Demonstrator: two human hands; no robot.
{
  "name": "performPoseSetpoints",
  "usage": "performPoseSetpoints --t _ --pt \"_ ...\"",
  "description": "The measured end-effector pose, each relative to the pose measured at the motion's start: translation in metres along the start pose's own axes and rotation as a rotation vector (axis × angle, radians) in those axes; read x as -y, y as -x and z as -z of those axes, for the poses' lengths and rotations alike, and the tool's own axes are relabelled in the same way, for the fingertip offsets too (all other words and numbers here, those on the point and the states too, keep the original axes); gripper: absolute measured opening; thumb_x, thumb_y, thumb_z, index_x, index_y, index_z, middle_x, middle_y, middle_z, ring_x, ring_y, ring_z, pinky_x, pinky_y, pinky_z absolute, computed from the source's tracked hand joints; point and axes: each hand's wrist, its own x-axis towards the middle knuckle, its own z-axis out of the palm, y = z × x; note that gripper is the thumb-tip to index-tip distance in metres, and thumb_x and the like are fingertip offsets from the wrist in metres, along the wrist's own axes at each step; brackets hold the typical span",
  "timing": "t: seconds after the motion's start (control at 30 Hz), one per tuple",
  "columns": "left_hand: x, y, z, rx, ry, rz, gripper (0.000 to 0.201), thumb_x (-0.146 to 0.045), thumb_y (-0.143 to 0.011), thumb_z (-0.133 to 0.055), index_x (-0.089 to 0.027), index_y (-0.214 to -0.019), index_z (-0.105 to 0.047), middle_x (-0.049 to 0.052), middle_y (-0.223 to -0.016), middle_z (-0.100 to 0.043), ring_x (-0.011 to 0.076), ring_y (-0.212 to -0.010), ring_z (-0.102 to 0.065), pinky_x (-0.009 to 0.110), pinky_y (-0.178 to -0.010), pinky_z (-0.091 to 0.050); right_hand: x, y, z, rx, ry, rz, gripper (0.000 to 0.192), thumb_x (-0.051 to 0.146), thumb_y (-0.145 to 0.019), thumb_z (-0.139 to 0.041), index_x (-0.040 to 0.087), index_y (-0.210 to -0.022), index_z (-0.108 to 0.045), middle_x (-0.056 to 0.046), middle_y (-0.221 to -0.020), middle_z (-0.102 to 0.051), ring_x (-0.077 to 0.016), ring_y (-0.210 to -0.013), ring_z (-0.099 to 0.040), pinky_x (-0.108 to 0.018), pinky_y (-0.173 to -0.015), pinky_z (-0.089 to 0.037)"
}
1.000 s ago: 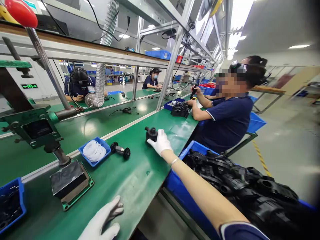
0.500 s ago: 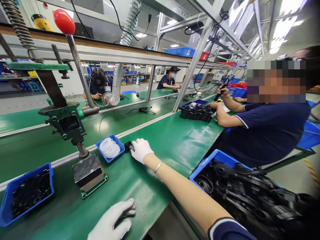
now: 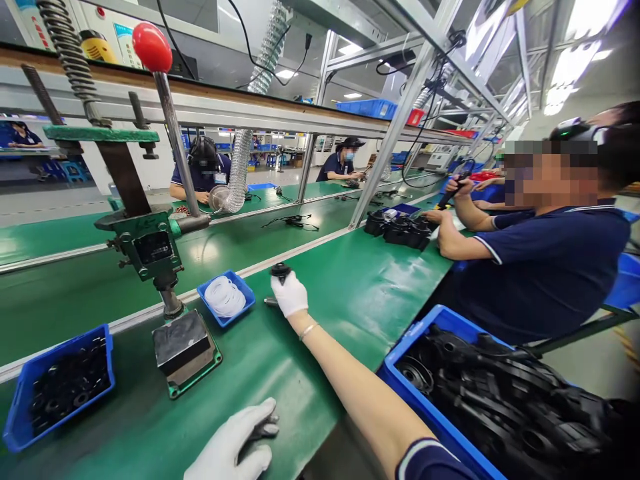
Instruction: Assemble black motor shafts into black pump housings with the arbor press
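A: The right hand [image 3: 289, 295] is reaching out over the green tabletop [image 3: 350, 293], and its grip is closing around a small black roller part [image 3: 280, 271]. The black wheel end is sticking up above the gloved fingers, and a bit of the shaft is poking out at the left of the palm.

B: So it is being held by the middle only. That is looking risky: the arm is stretched nearly straight, and a loose hold could be letting the part tip and roll across the tabletop.

A: The small blue tray of white rings [image 3: 226, 297] is lying just beside the hand, too. A careless swing could be knocking it and scattering the rings.

B: And the left hand [image 3: 235, 447]?

A: It is resting at the near edge of the tabletop, fingers curling over something dark; I cannot tell what. The press [image 3: 150, 243] is standing between the two hands, so a fast pull back could be catching its base plate [image 3: 185, 350].
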Motion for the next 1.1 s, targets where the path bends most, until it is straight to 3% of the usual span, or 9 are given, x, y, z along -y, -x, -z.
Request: performPoseSetpoints --t 0.1,0.2,0.27,0.37,0.43,0.6,0.73,0.93,1.1 --pt "-0.003 -0.003 0.000 -0.108 0.195 -0.030 0.077 -0.064 -0.088 -0.051 -0.025 -0.151 -0.029 0.016 -0.145 -0.047 0.0275 -0.124 -0.056 0.045 -0.109 -0.042 0.002 0.035 0.000 0.014 -0.269 0.143 0.045 0.033 -0.103 -0.023 0.011 -0.127 -0.055 -0.016 -0.114 -0.068 -0.0245 -0.104 -0.067 -0.039 -0.087 -0.054" --pt "-0.027 -0.008 0.002 -0.275 0.334 -0.041 0.087 -0.062 -0.087 -0.056 -0.023 -0.154 -0.015 0.017 -0.152 -0.037 0.0279 -0.127 -0.053 0.047 -0.110 -0.039 0.015 0.091 -0.015 0.161 -0.501 0.346 0.047 0.040 -0.101 -0.025 0.017 -0.124 -0.059 -0.013 -0.115 -0.070 -0.0239 -0.101 -0.068 -0.039 -0.087 -0.056" --pt "-0.049 -0.011 0.005 -0.336 0.394 -0.049 0.088 -0.059 -0.083 -0.063 -0.021 -0.151 -0.024 0.016 -0.147 -0.044 0.0281 -0.120 -0.057 0.046 -0.107 -0.043 0.025 0.126 -0.023 0.267 -0.662 0.460 0.049 0.047 -0.098 -0.030 0.020 -0.128 -0.057 -0.012 -0.126 -0.066 -0.0243 -0.114 -0.064 -0.041 -0.098 -0.052" --pt "-0.075 -0.008 0.012 -0.382 0.352 0.014 0.067 -0.053 -0.083 -0.064 -0.017 -0.136 -0.047 0.013 -0.124 -0.062 0.0267 -0.099 -0.064 0.045 -0.094 -0.051 0.035 0.157 -0.024 0.467 -0.975 0.503 0.053 0.050 -0.097 -0.035 0.022 -0.141 -0.046 -0.010 -0.146 -0.049 -0.0229 -0.136 -0.046 -0.043 -0.115 -0.035" --pt "-0.083 0.001 0.019 -0.409 0.227 0.038 0.052 -0.049 -0.086 -0.059 -0.017 -0.127 -0.055 0.010 -0.114 -0.066 0.0260 -0.094 -0.064 0.044 -0.091 -0.052 0.038 0.161 -0.020 0.618 -1.030 0.493 0.057 0.046 -0.094 -0.043 0.022 -0.146 -0.040 -0.011 -0.150 -0.045 -0.0237 -0.140 -0.041 -0.045 -0.119 -0.028" --pt "-0.085 0.037 0.037 -0.446 -0.175 0.184 0.034 -0.044 -0.090 -0.055 -0.021 -0.114 -0.062 0.006 -0.108 -0.068 0.0271 -0.100 -0.063 0.040 -0.089 -0.049 0.029 0.151 -0.013 0.830 -0.776 0.460 0.068 0.032 -0.081 -0.063 0.022 -0.145 -0.042 -0.013 -0.146 -0.050 -0.0297 -0.139 -0.040 -0.054 -0.119 -0.024" --pt "-0.085 0.053 0.043 -0.464 -0.342 0.316 0.030 -0.042 -0.090 -0.053 -0.023 -0.112 -0.062 0.006 -0.106 -0.069 0.0280 -0.098 -0.063 0.037 -0.081 -0.047 0.020 0.149 -0.020 0.914 -1.103 0.362 0.067 0.032 -0.087 -0.058 0.024 -0.149 -0.033 -0.011 -0.155 -0.037 -0.0253 -0.142 -0.037 -0.049 -0.119 -0.026" --pt "-0.087 0.056 0.042 -0.426 -0.401 0.388 0.023 -0.041 -0.088 -0.054 -0.024 -0.102 -0.062 0.003 -0.095 -0.069 0.0250 -0.087 -0.063 0.032 -0.072 -0.042 0.027 0.157 -0.027 0.927 -1.279 0.365 0.061 0.041 -0.089 -0.063 0.030 -0.145 -0.041 -0.007 -0.154 -0.041 -0.0239 -0.144 -0.033 -0.046 -0.121 -0.023" --pt "-0.090 0.061 0.040 -0.414 -0.402 0.383 0.021 -0.041 -0.088 -0.055 -0.025 -0.099 -0.062 0.002 -0.092 -0.067 0.0238 -0.084 -0.061 0.031 -0.071 -0.040 0.026 0.158 -0.023 0.880 -1.176 0.393 0.057 0.045 -0.091 -0.061 0.032 -0.144 -0.042 -0.007 -0.150 -0.046 -0.0255 -0.141 -0.039 -0.048 -0.120 -0.024"
